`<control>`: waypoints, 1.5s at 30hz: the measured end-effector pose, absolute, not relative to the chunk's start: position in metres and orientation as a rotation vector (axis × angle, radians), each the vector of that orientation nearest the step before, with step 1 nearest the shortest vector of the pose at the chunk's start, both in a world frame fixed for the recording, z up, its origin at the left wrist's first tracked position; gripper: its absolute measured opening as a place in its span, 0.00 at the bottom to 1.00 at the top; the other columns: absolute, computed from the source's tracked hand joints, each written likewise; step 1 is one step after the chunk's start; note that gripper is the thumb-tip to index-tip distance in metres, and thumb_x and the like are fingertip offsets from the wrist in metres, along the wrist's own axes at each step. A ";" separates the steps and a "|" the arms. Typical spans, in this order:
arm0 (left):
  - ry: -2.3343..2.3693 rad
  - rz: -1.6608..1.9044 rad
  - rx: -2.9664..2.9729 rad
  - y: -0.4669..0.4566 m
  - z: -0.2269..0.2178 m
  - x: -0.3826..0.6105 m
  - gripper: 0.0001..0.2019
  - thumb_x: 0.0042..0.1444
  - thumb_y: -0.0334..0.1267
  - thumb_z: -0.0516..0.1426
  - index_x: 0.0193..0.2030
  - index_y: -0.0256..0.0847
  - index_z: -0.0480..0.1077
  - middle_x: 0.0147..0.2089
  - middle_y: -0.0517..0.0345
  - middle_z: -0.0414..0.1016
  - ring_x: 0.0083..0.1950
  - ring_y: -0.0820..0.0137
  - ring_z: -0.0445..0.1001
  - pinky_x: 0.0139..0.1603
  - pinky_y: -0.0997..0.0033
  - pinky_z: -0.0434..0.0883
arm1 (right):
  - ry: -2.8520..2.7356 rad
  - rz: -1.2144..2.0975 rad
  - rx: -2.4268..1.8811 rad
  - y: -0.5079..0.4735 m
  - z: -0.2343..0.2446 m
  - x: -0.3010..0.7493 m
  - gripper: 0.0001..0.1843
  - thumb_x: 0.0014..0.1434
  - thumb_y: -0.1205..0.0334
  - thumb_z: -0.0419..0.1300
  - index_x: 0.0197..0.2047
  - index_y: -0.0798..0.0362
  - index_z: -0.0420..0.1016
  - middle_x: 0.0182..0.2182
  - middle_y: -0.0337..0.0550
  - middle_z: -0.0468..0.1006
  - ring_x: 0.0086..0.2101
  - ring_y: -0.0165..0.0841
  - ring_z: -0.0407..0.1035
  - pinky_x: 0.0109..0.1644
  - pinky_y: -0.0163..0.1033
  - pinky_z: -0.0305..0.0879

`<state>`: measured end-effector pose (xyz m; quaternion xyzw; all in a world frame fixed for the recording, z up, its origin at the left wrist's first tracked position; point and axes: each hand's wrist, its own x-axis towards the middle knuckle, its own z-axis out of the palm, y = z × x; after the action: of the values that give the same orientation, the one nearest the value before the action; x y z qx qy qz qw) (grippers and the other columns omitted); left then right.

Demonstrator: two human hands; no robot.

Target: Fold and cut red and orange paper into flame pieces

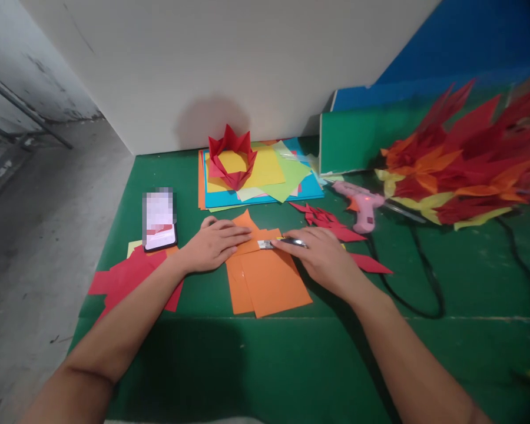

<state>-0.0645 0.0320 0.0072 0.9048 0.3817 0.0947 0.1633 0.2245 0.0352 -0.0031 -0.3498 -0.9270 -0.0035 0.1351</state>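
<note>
Closed snugly round a utility knife [297,241], the right hand [331,259] has its long axis running sideways, blade [264,244] pointing left over the orange paper [278,282] at frame centre, where the left hand [216,244], gripping nothing, lays flattened fingers just left of the tip.

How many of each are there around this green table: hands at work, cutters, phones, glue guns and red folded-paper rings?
Hands, left hand and right hand: 2
Utility knife: 1
Smartphone: 1
Pink glue gun: 1
Red folded-paper ring: 1
Total: 6
</note>
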 end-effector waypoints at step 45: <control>1.142 0.157 2.449 0.030 0.013 -0.062 0.22 0.68 0.42 0.38 0.66 0.51 0.57 0.68 0.66 0.58 0.58 0.63 0.58 0.59 0.57 0.49 | -2.753 -0.149 -0.980 0.029 0.005 0.214 0.27 0.59 0.81 0.47 0.49 0.45 0.75 0.41 0.43 0.78 0.40 0.36 0.66 0.39 0.44 0.44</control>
<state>-0.0617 0.0297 0.0126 0.8834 0.4120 0.0567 0.2158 0.2136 0.0292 0.0051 -0.3331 -0.9354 -0.0508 0.1073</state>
